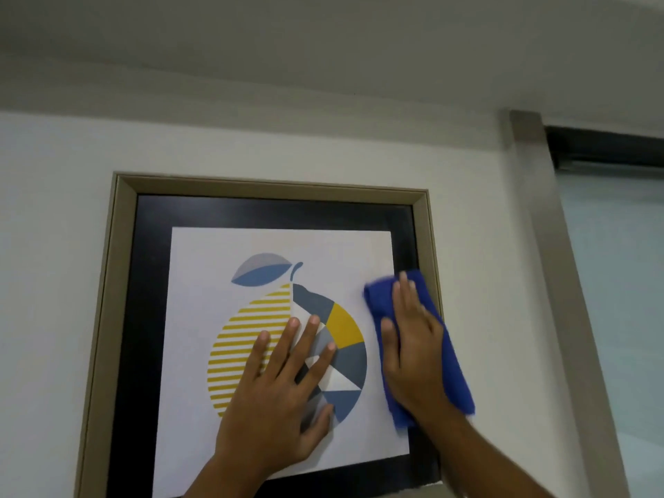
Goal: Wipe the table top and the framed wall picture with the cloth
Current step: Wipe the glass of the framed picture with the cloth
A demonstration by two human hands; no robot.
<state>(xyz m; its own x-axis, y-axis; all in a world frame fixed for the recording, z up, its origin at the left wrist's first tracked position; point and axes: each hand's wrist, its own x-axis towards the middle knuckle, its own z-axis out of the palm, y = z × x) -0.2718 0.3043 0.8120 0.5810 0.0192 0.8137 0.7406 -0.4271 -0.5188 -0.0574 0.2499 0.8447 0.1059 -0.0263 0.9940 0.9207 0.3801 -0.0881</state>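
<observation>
The framed wall picture [118, 282] hangs on the white wall, with a beige frame, a black mat and a print of a yellow, grey and blue fruit. My left hand [276, 400] lies flat on the print, fingers spread, holding nothing. My right hand [413, 350] presses a folded blue cloth [452, 375] against the picture's right side, over the white print edge, the black mat and the frame. The table top is out of view.
A metal door or window frame [546, 246] runs down the wall right of the picture, with frosted glass [618, 300] beyond it. The ceiling spans the top. Bare white wall [46, 246] lies left of the picture.
</observation>
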